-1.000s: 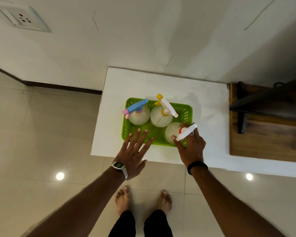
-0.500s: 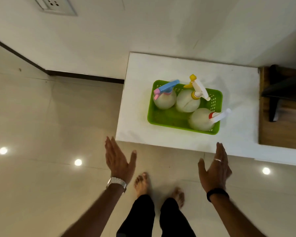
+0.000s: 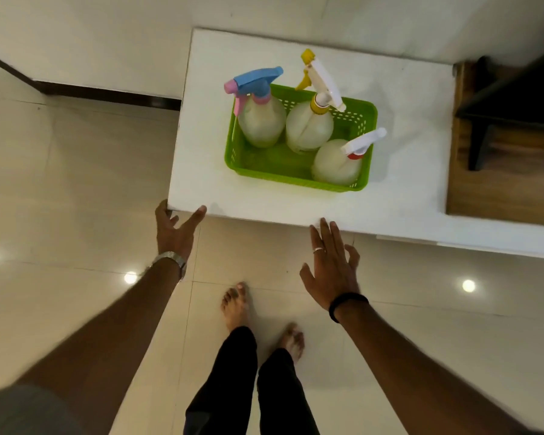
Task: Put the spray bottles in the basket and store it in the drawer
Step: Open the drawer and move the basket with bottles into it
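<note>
While we stand on glossy floor tiles (image 3: 60,183), the white countertop (image 3: 264,205) by the wall (image 3: 107,42) holds the green basket (image 3: 233,158), three spray bottles (image 3: 308,127) upright inside. Our left hand (image 3: 173,229) touches its front corner, fingers spread, gripping nothing; our right hand (image 3: 330,265) hovers near the edge, fingers straight.

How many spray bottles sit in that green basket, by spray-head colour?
Translucent plastic spray bottle with blue-and-pink head: 1
Translucent plastic spray bottle with yellow-and-white head: 1
Translucent plastic spray bottle with red-and-white head: 1
Total: 3, all in the green plastic basket
</note>
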Demonstrator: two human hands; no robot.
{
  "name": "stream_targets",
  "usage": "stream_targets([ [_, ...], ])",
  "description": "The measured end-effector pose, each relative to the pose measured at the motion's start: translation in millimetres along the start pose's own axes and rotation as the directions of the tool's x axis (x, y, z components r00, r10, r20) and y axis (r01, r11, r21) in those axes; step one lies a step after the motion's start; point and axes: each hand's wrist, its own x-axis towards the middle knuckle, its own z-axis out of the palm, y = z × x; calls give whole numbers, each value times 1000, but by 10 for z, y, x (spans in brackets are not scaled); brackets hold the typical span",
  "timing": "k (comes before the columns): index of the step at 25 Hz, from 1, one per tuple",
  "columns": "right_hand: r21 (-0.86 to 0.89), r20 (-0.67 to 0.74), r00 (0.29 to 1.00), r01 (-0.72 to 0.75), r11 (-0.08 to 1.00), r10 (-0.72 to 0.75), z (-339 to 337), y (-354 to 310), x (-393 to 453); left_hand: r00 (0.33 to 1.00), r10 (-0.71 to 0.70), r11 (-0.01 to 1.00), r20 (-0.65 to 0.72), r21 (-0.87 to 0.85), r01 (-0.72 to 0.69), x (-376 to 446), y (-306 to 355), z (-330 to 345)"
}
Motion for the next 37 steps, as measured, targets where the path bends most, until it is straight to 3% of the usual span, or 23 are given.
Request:
stream_targets([
  [3, -19, -43, 998, 50, 999, -51, 94, 143, 21, 999, -49, 996, 19, -77, 50, 158, -1, 15],
  [7, -134, -83, 988, 117, 984, -129, 291, 313, 48, 997, 73, 997, -11, 28, -73, 233, -109, 53],
  [10, -130, -97, 988, 109, 986, -122, 329, 267, 27, 996, -6, 1000, -93, 5, 7, 48, -175, 88],
  [12, -111, -100, 990, 89, 990, -100, 328, 217, 22, 999, -44, 980, -9, 194, 45, -91, -295, 156],
  [14, -107, -83, 993, 70, 992, -79, 333, 217, 11, 986, -67, 887, 155, 461, -13, -234, -527, 196],
  [15, -108, -78, 995, 52, 993, -61, 345, 229, -3, 989, -19, 870, 150, 489, -57, -254, -538, 124],
  [17, -104, -41, 999, 5, 995, -9, 390, 251, -41, 993, 117, 845, 6, 524, -102, -197, -536, -42],
  [18, -100, -10, 1000, -16, 995, 16, 424, 257, -60, 972, 233, 761, 19, 618, -195, -258, -617, -110],
  [20, -86, 45, 997, -54, 995, 58, 512, 254, -115, 866, 410, 451, 286, 761, -465, -475, -784, -85],
  [22, -67, 78, 994, -74, 995, 79, 582, 236, -177, 719, 392, 135, 574, 737, -662, -723, -913, 43],
  [23, -61, 85, 993, -74, 995, 79, 606, 231, -208, 678, 351, 40, 645, 713, -700, -845, -961, 112],
  [24, -59, 91, 993, -70, 996, 75, 618, 228, -239, 662, 320, 6, 678, 698, -716, -888, -968, 152],
  [33, -34, 219, 974, -44, 998, 50, 688, 244, -558, 787, 144, 63, 599, 788, -612, -1402, -1173, 289],
  [37, -19, 243, 969, -31, 999, 34, 786, 242, -786, 807, 87, 55, 585, 806, -590, -1611, -1257, 221],
])
